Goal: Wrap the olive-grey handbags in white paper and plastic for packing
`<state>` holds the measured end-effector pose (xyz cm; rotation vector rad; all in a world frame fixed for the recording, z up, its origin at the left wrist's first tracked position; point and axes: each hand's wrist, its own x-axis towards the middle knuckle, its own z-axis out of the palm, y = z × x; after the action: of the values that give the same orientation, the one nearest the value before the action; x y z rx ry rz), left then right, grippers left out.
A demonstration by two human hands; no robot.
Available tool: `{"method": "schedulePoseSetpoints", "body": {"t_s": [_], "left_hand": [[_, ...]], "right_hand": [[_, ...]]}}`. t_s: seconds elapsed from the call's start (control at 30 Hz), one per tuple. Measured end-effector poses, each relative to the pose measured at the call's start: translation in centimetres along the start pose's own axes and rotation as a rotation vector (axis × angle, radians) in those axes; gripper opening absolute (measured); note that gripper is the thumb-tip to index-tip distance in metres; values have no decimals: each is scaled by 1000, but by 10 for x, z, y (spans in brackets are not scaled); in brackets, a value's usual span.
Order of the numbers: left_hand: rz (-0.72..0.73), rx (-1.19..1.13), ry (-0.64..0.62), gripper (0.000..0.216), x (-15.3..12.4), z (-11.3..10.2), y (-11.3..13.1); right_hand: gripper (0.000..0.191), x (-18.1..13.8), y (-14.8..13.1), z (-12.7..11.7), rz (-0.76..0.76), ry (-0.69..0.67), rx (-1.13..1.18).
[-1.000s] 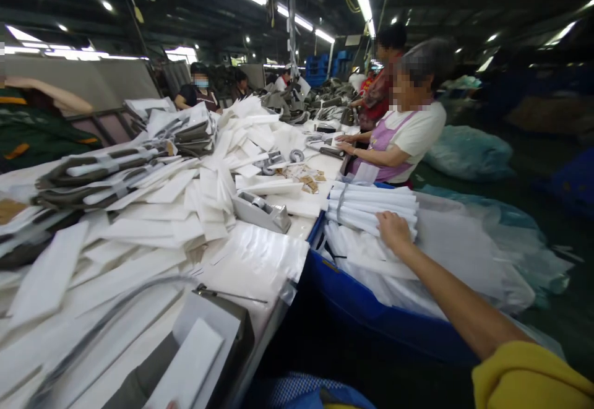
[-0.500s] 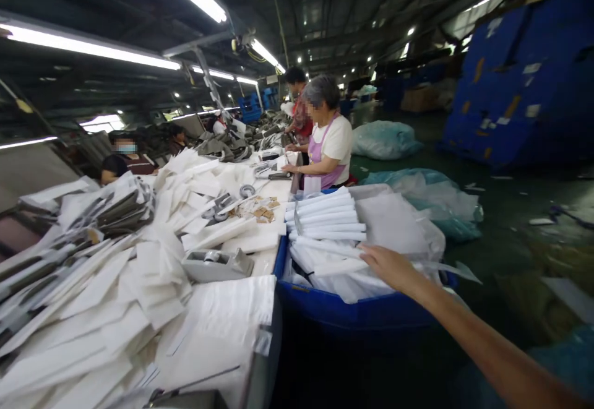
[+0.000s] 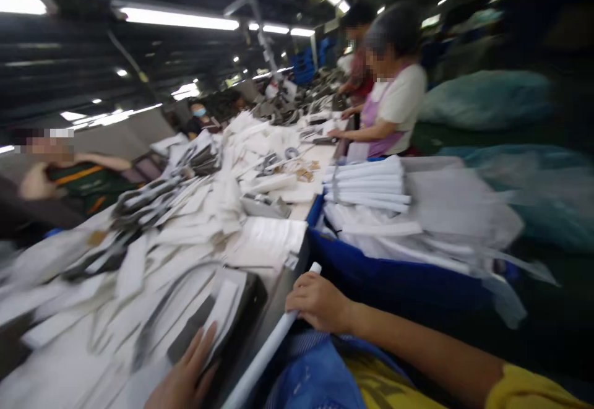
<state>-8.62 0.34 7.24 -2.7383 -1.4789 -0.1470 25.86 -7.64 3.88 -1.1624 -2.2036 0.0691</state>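
Work surface: from my remote seat I see the long white table (image 3: 322, 153) running away, its right edge slanting up from the bottom of my view.
Strip pile: loose white strips (image 3: 185, 236) cover much of the surface, leaving a narrow margin by the right edge.
Blue bin: the bin (image 3: 371, 266) stands just beside the surface's right edge, film spilling over its far side.
Co-worker: a person in a purple apron (image 3: 385, 115) works farther along that same edge.
Grey piece: a dark grey article (image 3: 255, 297) with white sheets on it lies by the surface's near right edge.
Tube bundle: banded white tubes (image 3: 366, 183) lie on top of the bin's contents.
Single tube: one pale tube (image 3: 264, 359) slants alongside the surface's right edge, its lower end out of my view; I can't tell whether it touches.
Right hand: mine (image 3: 322, 301) is wrapped around the tube near its upper end.
Left hand: this one (image 3: 190, 365) lies with fingers extended on the white sheets; I can't tell whether it pinches anything.
Finger pressure: I'd judge a light wrap best, since the tube looks soft; gripping nearer its middle should curb swing, and flat left fingers should stop the sheets sliding.
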Motion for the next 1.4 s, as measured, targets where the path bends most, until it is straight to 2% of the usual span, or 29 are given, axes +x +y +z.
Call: {"method": "schedulePoseSetpoints", "body": {"t_s": [0.07,0.2,0.33,0.5,0.57,0.63,0.7,0.8,0.87,0.97,1.03,1.1,1.27,1.33,1.4], "left_hand": [[-88,-8,-211,57,-18,-11,3],[-139,-30,-304,62,-11,-30,11],[-160,-67,-273,63,-9,-37,20],[-146,-60,-130,81,-20,-27,23],[-141,-36,-77,87,-23,-18,24],[-143,-9,-22,85,-25,-8,26],[-153,12,42,77,-27,2,29],[-170,35,116,71,-29,13,34],[-183,49,144,70,-30,20,37],[-210,66,159,68,-32,26,39],[-225,66,150,68,-33,27,40],[-242,64,127,68,-31,25,44],[-297,122,114,52,-6,18,67],[-284,188,163,51,5,25,75],[-262,281,264,48,13,38,77]], "right_hand": [[21,9,-13,26,-107,51,-3],[25,34,-33,69,-282,137,-13],[28,61,-43,95,-344,212,-29],[29,76,-43,110,-221,190,-11],[31,74,-42,115,-186,203,1],[34,71,-40,117,-184,224,40],[37,68,-38,113,-232,244,108],[43,72,-31,93,-369,226,177],[48,83,-23,75,-419,150,135],[57,107,-4,59,-396,-42,35],[56,119,10,62,-390,-141,44],[50,122,22,72,-392,-164,89],[51,107,35,97,-404,-38,90],[56,104,37,101,-438,4,45],[60,104,37,103,-461,30,0]]}}
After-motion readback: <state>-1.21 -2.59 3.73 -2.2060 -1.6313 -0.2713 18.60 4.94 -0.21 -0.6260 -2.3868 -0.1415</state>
